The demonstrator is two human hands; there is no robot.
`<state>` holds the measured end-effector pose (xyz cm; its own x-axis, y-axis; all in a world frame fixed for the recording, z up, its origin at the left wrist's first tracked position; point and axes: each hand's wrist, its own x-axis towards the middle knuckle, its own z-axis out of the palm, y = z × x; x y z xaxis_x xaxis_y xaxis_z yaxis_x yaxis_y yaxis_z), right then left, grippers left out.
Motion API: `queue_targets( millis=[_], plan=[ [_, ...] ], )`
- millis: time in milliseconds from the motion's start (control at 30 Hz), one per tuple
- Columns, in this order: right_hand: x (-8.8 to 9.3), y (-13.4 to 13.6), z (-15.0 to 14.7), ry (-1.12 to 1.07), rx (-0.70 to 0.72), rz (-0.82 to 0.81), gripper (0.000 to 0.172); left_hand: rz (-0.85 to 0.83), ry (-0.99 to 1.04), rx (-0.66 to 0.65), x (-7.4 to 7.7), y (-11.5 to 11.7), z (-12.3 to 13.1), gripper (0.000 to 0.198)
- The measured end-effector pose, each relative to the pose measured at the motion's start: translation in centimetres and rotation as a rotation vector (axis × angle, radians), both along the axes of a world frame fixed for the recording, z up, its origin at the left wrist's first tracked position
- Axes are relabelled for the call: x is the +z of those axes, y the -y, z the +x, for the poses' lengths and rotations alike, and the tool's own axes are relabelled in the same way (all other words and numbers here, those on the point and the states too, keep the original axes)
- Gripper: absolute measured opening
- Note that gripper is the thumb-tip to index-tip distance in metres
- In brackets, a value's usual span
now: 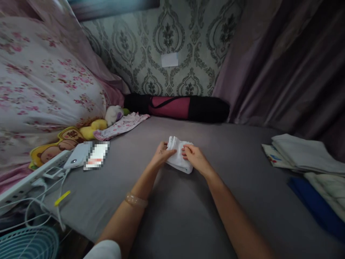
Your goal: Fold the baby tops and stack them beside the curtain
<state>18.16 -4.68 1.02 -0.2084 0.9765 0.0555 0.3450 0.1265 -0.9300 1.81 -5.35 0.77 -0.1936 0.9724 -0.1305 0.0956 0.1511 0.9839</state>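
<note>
A small folded white cloth [179, 157] lies on the grey sheet in the middle of the view. My left hand [162, 154] grips its left edge, the thumb on top and the fingers partly hidden behind the fabric. At the cloth's right side is my right hand [193, 155], its fingers bent together against the upper surface and holding the edge there. The cloth forms a thick, roughly square bundle with a raised fold at its upper left.
Folded white cloths [309, 153] and a dark blue cloth [315, 205] lie at the right. A black and red long bag [172, 107] rests along the wall. At the left are plush toys [98, 126], a power strip [35, 176], cables and a blue fan [29, 244].
</note>
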Motion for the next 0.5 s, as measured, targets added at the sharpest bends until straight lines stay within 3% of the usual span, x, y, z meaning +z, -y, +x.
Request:
queue_targets(
  millis=[100,233,400,500],
  plan=[
    [1.5,0.6,0.1,-0.207,-0.012,-0.172,0.030,0.110,0.174,-0.028,0.8,0.6,1.1,0.060],
    [3.8,1.6,0.4,-0.358,-0.027,-0.260,0.034,0.285,0.225,-0.066,1.3,1.8,2.5,0.055],
    [4.8,2.2,0.9,-0.453,0.002,-0.279,0.046,0.513,-0.058,-0.092,1.6,3.5,3.7,0.033],
    [4.7,2.0,1.0,-0.508,-0.057,-0.288,0.050,0.666,-0.326,-0.140,1.4,4.5,4.4,0.032]
  ],
)
